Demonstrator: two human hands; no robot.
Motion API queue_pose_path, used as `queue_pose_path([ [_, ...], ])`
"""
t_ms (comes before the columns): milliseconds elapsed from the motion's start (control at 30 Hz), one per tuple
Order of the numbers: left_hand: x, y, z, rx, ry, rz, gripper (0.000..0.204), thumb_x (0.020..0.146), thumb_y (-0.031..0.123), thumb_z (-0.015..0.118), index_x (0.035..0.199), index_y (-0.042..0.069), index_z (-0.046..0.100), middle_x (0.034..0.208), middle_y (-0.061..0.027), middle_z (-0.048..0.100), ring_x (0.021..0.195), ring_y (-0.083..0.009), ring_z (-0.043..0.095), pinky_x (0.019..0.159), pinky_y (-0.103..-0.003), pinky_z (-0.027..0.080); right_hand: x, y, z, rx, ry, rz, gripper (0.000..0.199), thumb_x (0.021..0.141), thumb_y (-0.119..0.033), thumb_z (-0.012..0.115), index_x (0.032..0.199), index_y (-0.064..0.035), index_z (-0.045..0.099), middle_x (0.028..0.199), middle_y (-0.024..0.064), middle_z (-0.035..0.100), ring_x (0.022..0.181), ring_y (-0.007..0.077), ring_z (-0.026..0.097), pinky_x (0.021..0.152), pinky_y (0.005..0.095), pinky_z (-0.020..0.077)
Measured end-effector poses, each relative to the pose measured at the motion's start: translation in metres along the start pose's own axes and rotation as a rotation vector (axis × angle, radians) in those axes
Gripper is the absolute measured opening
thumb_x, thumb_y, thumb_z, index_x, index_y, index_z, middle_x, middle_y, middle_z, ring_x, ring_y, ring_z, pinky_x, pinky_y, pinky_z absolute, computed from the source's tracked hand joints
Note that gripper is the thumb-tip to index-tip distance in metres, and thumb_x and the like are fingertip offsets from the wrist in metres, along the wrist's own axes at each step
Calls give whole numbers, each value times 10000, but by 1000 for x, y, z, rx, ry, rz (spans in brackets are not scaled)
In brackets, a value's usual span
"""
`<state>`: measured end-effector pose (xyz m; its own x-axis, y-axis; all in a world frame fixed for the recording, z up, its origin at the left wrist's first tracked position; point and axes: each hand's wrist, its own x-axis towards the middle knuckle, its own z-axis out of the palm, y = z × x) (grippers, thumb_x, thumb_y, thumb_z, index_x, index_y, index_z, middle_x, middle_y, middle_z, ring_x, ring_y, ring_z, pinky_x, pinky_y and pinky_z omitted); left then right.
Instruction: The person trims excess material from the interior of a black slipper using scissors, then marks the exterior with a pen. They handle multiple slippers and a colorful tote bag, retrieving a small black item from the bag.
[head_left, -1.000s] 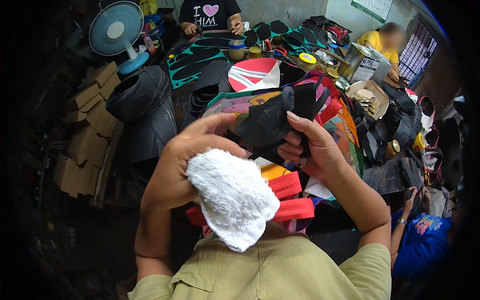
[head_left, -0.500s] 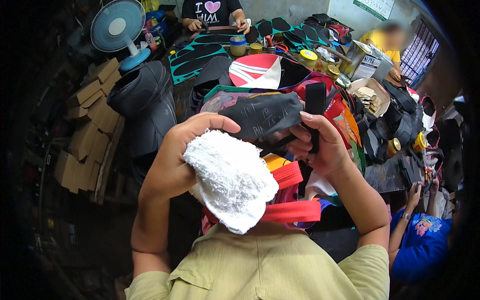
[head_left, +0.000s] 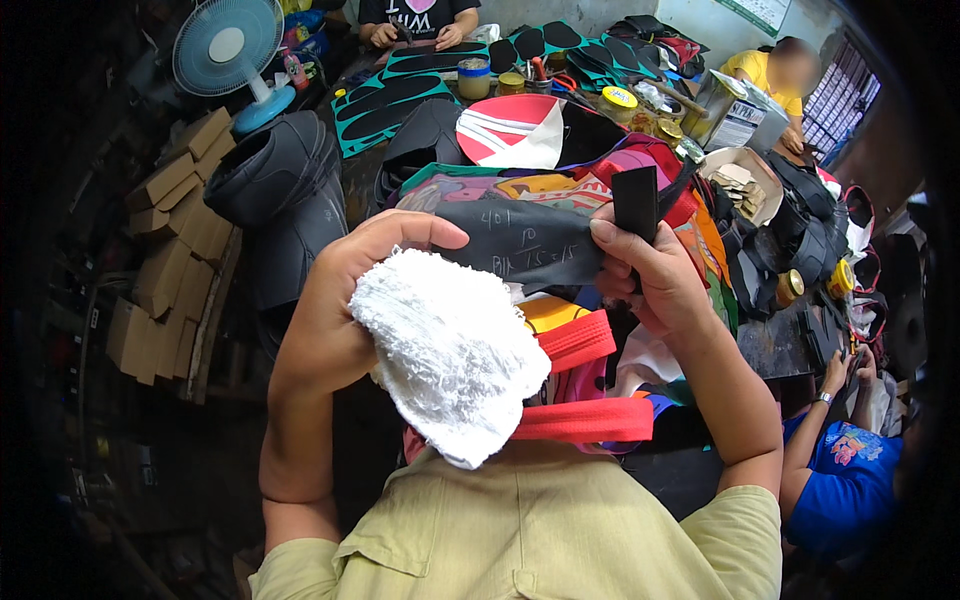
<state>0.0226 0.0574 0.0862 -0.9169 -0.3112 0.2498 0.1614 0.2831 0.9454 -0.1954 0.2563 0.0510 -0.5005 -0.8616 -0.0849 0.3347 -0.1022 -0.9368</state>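
My left hand (head_left: pixel 345 300) holds a white fluffy cloth (head_left: pixel 450 350) against its palm and pinches the left end of a dark grey sole-shaped piece (head_left: pixel 520 245) with chalk marks on it. My right hand (head_left: pixel 655 280) grips the right end of that piece together with a short black strap (head_left: pixel 636 200) that sticks up above the fingers. The piece is held flat between both hands, above a heap of coloured straps and cut pieces, with red straps (head_left: pixel 580 345) right under it.
Black boots (head_left: pixel 285 185) and stacked cardboard boxes (head_left: pixel 165 270) lie at the left, a blue fan (head_left: pixel 228 45) behind them. The worktable (head_left: pixel 400 90) carries teal sheets with black soles, jars and tins. Other people sit at the far end, far right and lower right.
Both hands have turned the dark piece from a bunched, tilted hold into a flat spread between them. The black strap now stands up from my right hand.
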Motion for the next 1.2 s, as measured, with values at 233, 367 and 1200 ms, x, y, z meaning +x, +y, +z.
queue_pose_path([
  [233,1,-4,-3,3,-19,51,472,761,1,797,1213,-32,666,1159,-77,665,1009,-106,657,897,-257,501,2,2,-3,11,12,-28,178,970,-216,719,1065,-119,603,696,-65,430,559,31,386,510,214,309],
  [367,0,-8,-8,63,-29,133,470,757,9,805,1209,-17,679,1170,-84,667,1019,-114,653,918,-270,493,3,2,-3,38,-10,-55,196,969,-217,721,1074,-89,617,678,-64,458,553,36,420,514,227,308],
  [1200,5,-9,-9,168,-145,186,518,769,109,831,1246,-15,673,1104,-99,704,1078,-169,651,988,-336,472,-7,-4,-4,-167,-39,4,182,948,-207,751,1021,-67,661,717,-74,504,592,18,443,526,214,309],
])
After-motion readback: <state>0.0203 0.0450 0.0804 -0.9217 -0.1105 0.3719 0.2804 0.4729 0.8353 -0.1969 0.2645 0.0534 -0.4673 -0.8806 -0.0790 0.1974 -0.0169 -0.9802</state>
